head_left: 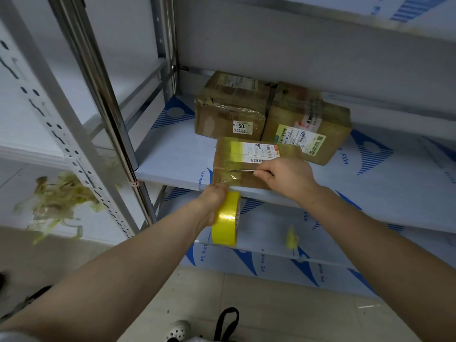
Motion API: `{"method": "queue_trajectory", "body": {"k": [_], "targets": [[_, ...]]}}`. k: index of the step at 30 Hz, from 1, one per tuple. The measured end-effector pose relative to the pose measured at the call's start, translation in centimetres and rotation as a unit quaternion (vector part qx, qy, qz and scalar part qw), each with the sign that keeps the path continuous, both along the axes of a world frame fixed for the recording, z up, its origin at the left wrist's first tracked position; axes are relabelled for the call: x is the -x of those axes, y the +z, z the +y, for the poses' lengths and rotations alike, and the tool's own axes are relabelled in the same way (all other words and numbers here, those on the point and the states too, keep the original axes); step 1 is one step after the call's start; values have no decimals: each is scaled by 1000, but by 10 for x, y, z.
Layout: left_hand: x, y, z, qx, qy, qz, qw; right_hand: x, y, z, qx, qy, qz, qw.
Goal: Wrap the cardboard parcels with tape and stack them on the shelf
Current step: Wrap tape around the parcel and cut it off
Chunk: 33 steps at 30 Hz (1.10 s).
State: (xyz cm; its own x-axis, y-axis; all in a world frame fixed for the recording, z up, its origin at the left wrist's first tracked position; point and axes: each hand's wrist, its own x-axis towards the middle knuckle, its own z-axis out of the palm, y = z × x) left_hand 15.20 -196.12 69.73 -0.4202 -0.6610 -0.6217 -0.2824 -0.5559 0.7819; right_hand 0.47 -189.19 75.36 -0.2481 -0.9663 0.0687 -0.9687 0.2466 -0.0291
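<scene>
Person: left hand [213, 195] and right hand [283, 177] bare; forearms [370, 230] bare to the elbow; one white perforated clog [178, 330] on foot

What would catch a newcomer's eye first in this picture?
The bright yellow tape roll, gripped by the left hand at the front edge of the shelf, stands out most. Above, the right hand pinches a thin object against the front parcel, with two taped parcels behind it. A heap of tape scraps lies lower left.
</scene>
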Motion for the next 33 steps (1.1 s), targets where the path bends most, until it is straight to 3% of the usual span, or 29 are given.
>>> {"method": "queue_trajectory", "body": {"k": [6,17,21,23,25,28,30,31,33], "targets": [[1,2,0,28,-5,-19,999,-14,-2,-5,-52,15,122,991],[0,4,-9,30,-15,-15,999,-11,-13,-13,-125,39,191,973],[1,0,-11,10,-29,-12,999,15,-8,3,-135,-22,40,990],[1,-2,-10,3,-27,-7,1000,40,1,20,-154,-95,-102,978],[4,-6,-11,6,-22,-10,1000,71,6,45,-90,-171,-305,933],[7,-10,-12,6,-12,-13,1000,109,-4,79,157,-285,-526,786],[9,-10,-11,2,-12,-11,1000,123,-19,88,261,-353,-561,702],[10,-9,-11,1,-12,-11,1000,128,-29,88,283,-385,-541,692],[13,-10,-11,3,-9,-8,1000,130,-48,83,289,-413,-474,722]]}}
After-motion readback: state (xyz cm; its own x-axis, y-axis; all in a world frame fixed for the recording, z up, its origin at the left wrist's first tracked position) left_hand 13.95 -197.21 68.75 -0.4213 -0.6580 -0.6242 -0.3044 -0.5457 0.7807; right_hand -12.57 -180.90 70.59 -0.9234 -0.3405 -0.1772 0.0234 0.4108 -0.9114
